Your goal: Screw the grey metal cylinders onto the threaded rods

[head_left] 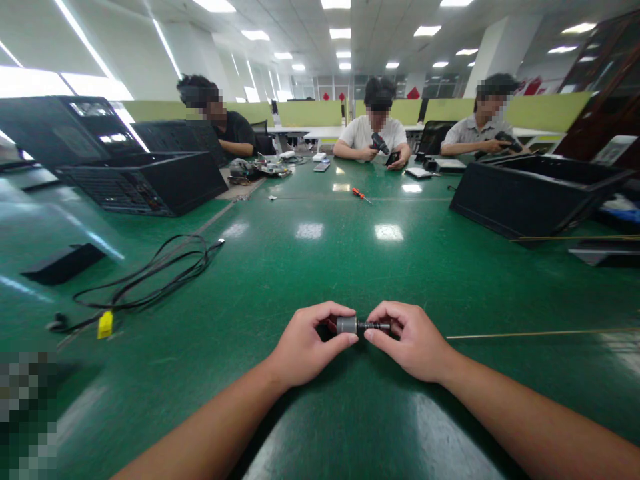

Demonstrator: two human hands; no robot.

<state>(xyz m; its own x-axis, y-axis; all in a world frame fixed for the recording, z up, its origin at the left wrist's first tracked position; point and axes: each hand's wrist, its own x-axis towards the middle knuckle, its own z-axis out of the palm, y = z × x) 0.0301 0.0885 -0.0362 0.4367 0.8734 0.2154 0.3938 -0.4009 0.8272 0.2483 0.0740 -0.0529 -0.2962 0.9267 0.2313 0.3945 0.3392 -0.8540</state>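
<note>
Low in the middle of the head view, a small grey cylinder with a thin, dark, ridged shaft (347,325) lies level between my hands. My left hand (313,343) is closed around the cylinder end, thumb below and fingers above. Something dark red shows behind it, inside the left palm, mostly hidden. With thumb and fingers, my right hand (410,340) pinches the shaft, whose metal tip points right. The exact kind of this part cannot be made out.
On the green table (300,267) lie a coiled black cable (150,280), a dark block (65,262) and an orange screwdriver (361,195). Black computer cases stand left (150,181) and right (525,197). Three people sit across; the middle person (373,137) holds a power drill (380,143).
</note>
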